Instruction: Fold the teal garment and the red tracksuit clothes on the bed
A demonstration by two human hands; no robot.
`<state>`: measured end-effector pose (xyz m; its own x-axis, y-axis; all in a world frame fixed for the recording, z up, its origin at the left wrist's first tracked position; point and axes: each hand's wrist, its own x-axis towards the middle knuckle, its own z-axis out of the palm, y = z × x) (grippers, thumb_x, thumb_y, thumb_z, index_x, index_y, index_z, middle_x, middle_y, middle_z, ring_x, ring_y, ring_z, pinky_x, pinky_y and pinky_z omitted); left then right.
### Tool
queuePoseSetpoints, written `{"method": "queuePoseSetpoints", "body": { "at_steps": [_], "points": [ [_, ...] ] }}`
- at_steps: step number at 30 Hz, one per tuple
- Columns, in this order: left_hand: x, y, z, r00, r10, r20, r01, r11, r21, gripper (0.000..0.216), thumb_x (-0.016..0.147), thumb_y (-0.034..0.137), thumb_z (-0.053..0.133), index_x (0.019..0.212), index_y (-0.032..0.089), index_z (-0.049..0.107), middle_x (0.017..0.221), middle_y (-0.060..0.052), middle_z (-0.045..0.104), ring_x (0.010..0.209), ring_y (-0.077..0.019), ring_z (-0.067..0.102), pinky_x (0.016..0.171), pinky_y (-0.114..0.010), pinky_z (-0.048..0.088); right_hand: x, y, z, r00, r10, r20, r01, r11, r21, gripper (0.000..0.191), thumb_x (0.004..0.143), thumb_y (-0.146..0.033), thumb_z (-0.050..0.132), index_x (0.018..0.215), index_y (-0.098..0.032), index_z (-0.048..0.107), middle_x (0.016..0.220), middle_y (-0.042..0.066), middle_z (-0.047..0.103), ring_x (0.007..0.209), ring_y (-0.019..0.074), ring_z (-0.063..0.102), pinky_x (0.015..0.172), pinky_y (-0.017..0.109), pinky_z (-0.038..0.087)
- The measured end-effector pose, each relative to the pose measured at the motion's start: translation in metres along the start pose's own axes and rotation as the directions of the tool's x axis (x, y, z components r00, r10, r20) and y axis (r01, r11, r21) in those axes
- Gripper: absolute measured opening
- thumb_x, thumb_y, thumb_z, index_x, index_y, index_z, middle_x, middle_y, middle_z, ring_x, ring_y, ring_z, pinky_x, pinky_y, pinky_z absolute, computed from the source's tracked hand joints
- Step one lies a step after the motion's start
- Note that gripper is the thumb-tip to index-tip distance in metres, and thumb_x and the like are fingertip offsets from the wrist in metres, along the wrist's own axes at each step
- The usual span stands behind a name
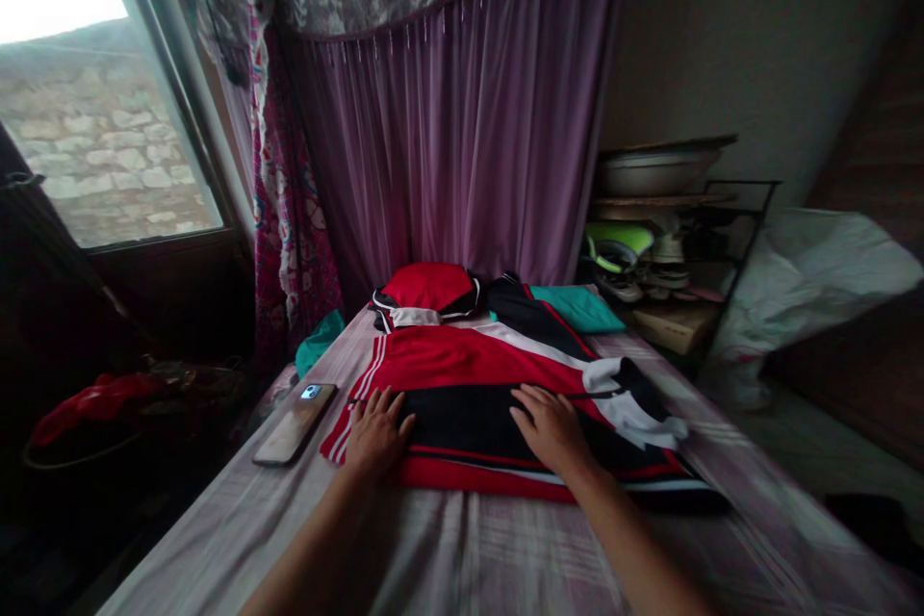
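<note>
Left hand and right hand splay, empty, on the garment. Likely limp, light; best gripped along the edge nearest the phone.

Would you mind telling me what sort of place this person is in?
Probably a room in a home, perhaps a bedroom: a purple curtain hangs behind a plaid cloth with clothes laid on it, and shoes sit on a rack to the right.

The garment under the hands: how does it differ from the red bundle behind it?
The garment lies spread out low; the red bundle is mounded. The garment looks long and wide, while the red bundle is smaller and compact. Both show red, black and white fabric.
</note>
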<state>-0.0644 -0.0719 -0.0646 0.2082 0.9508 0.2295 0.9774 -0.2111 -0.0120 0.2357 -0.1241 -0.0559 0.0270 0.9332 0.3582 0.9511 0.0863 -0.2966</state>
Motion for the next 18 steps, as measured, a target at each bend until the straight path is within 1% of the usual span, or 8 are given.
{"method": "queuePoseSetpoints", "body": {
  "at_steps": [3, 5, 8, 10, 12, 15, 18],
  "points": [
    [0.002, -0.002, 0.004, 1.000, 0.005, -0.016, -0.005, 1.000, -0.007, 0.051, 0.098, 0.050, 0.040, 0.142, 0.027, 0.052, 0.152, -0.010, 0.048, 0.143, -0.0308, 0.037, 0.115, -0.057, 0.029, 0.021, -0.038, -0.006, 0.996, -0.072, 0.042, 0.068, 0.995, 0.079, 0.041, 0.096, -0.032, 0.043, 0.132, -0.024, 0.062, 0.141, 0.011, 0.059, 0.131, 0.0243, 0.052, 0.112, 0.048, 0.032],
    [0.003, -0.003, 0.006, 1.000, 0.009, -0.026, -0.009, 1.000, -0.015, 0.050, 0.097, 0.049, 0.040, 0.141, 0.028, 0.053, 0.152, -0.010, 0.048, 0.143, -0.0311, 0.037, 0.114, -0.057, 0.029, 0.031, -0.058, -0.002, 0.991, -0.100, 0.091, 0.090, 0.990, 0.112, 0.045, 0.096, -0.034, 0.042, 0.137, -0.024, 0.058, 0.146, 0.011, 0.054, 0.135, 0.0238, 0.048, 0.115, 0.048, 0.028],
    [0.003, -0.003, 0.006, 1.000, 0.004, -0.019, -0.005, 1.000, -0.019, 0.050, 0.097, 0.049, 0.040, 0.141, 0.028, 0.054, 0.152, -0.009, 0.047, 0.143, -0.0314, 0.037, 0.114, -0.057, 0.030, 0.033, -0.067, 0.014, 0.972, -0.084, 0.221, 0.064, 0.993, 0.098, 0.052, 0.097, -0.041, 0.041, 0.145, -0.024, 0.049, 0.155, 0.011, 0.043, 0.143, 0.0252, 0.037, 0.117, 0.052, 0.021],
    [0.002, -0.003, 0.006, 1.000, 0.004, -0.018, -0.004, 1.000, -0.017, 0.051, 0.098, 0.049, 0.039, 0.141, 0.027, 0.053, 0.153, -0.009, 0.047, 0.143, -0.0315, 0.037, 0.114, -0.057, 0.029, 0.029, -0.062, 0.026, 0.951, -0.034, 0.309, 0.021, 0.999, 0.047, 0.056, 0.097, -0.046, 0.039, 0.148, -0.024, 0.046, 0.159, 0.012, 0.036, 0.147, 0.0267, 0.029, 0.118, 0.054, 0.016],
    [0.002, -0.002, 0.006, 1.000, 0.008, -0.027, -0.008, 1.000, -0.016, 0.051, 0.098, 0.050, 0.039, 0.142, 0.027, 0.053, 0.153, -0.009, 0.047, 0.143, -0.0315, 0.037, 0.114, -0.057, 0.029, 0.024, -0.051, 0.033, 0.936, 0.013, 0.351, -0.011, 1.000, -0.006, 0.058, 0.098, -0.050, 0.036, 0.149, -0.024, 0.045, 0.161, 0.011, 0.032, 0.149, 0.0270, 0.025, 0.119, 0.054, 0.013],
    [0.001, -0.003, 0.008, 0.999, 0.011, -0.042, -0.011, 1.000, -0.019, 0.052, 0.098, 0.052, 0.039, 0.141, 0.028, 0.054, 0.152, -0.009, 0.048, 0.143, -0.0315, 0.038, 0.114, -0.058, 0.029, 0.016, -0.030, 0.032, 0.936, 0.048, 0.348, -0.024, 0.997, -0.073, 0.058, 0.099, -0.051, 0.032, 0.150, -0.025, 0.043, 0.161, 0.010, 0.032, 0.149, 0.0260, 0.025, 0.119, 0.053, 0.013],
    [0.001, -0.003, 0.009, 0.999, 0.011, -0.051, -0.012, 1.000, -0.025, 0.052, 0.098, 0.052, 0.038, 0.141, 0.028, 0.053, 0.152, -0.009, 0.048, 0.143, -0.0316, 0.038, 0.115, -0.059, 0.028, 0.008, -0.002, 0.024, 0.950, 0.089, 0.301, -0.048, 0.989, -0.142, 0.058, 0.099, -0.050, 0.031, 0.149, -0.023, 0.045, 0.159, 0.011, 0.036, 0.148, 0.0264, 0.029, 0.119, 0.052, 0.017]
  ]
}}
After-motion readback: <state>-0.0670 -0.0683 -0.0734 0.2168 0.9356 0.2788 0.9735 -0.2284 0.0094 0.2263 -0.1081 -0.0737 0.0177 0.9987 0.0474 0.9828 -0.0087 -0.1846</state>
